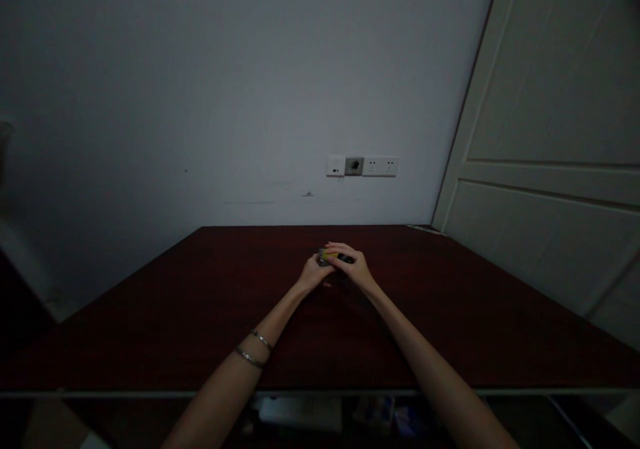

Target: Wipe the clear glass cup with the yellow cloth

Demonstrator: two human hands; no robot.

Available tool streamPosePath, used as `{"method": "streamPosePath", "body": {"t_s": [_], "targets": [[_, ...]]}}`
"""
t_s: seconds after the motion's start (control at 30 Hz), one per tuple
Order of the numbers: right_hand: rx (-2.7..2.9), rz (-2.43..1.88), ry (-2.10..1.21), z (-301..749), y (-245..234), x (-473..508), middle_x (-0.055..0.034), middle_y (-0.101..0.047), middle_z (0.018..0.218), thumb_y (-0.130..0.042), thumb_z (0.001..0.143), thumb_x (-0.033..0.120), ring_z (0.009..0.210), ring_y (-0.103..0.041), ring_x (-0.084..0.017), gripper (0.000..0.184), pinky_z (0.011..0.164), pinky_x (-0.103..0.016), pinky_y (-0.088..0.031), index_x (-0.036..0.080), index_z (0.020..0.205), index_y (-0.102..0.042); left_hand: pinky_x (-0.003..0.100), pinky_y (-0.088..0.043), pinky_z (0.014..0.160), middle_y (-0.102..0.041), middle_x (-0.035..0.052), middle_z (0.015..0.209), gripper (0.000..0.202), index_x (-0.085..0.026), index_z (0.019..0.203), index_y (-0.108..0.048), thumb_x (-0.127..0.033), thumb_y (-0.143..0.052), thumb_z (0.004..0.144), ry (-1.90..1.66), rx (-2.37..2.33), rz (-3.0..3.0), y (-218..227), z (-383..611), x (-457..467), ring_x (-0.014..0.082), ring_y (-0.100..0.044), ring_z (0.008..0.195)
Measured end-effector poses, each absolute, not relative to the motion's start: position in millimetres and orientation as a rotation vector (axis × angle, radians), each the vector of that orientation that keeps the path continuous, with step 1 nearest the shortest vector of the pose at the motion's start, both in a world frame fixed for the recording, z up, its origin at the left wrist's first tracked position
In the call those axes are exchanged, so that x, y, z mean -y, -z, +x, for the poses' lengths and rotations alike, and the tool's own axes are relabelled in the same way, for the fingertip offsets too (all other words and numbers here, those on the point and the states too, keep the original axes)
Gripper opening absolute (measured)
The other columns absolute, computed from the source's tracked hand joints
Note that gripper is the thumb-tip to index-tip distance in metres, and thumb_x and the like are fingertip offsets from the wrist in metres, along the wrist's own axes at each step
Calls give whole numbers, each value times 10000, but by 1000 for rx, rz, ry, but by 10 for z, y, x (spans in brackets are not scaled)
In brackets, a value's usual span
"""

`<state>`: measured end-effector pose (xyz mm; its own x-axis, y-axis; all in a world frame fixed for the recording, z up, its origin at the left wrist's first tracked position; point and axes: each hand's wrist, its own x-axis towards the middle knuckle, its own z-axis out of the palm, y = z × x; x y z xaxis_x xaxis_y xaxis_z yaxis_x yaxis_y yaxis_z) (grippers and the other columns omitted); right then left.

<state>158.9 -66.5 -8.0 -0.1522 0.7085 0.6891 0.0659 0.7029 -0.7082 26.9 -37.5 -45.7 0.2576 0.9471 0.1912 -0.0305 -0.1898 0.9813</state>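
Note:
Both my arms reach out over a dark red-brown table (450, 315). My left hand (314, 275) and my right hand (353, 265) meet near the table's far middle, fingers closed around a small object (327, 256) with yellow and grey parts. The light is dim and I cannot make out what the object is. Two thin bangles (255, 347) sit on my left forearm.
A pale wall stands behind the table with a strip of wall sockets (363, 166). A panelled door (550, 155) is at the right. Under the table's near edge lie dim items, among them something white (300, 412).

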Motion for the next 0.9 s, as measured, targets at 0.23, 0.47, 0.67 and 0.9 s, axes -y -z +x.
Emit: {"method": "streamPosePath", "body": {"t_s": [0.23,0.47,0.67,0.9], "targets": [[1369,-852,-612,1599,191,493,-65,-676,878,-616,681,365,856,-605,-208,242,827,-349,-446,178,817,-684,195,-455,509,-627,80,794,538,-78,920,-568,-343,-771,498,-1124,-1047,1610,418,305,461,120,-571,613],[1615,-717,-497,1539,172,622,-50,-653,854,-627,691,322,861,-586,-194,126,823,-345,-443,219,731,-688,200,-434,534,-624,24,687,321,-124,849,-626,-293,-687,583,-1097,-1109,1809,390,283,440,143,-577,633],[1659,-696,-483,1528,139,654,-51,-647,845,-614,707,328,872,-574,-195,134,833,-352,-431,220,721,-691,193,-422,508,-625,11,677,293,-129,869,-635,-275,-653,615,-1101,-1125,1825,401,270,404,122,-561,579],[1217,-803,-769,1600,145,518,-56,-665,808,-640,650,388,780,-597,-206,246,775,-362,-452,173,763,-683,222,-457,618,-652,94,840,553,-89,950,-596,-322,-781,483,-1215,-1084,1656,380,307,439,163,-595,722]]}}
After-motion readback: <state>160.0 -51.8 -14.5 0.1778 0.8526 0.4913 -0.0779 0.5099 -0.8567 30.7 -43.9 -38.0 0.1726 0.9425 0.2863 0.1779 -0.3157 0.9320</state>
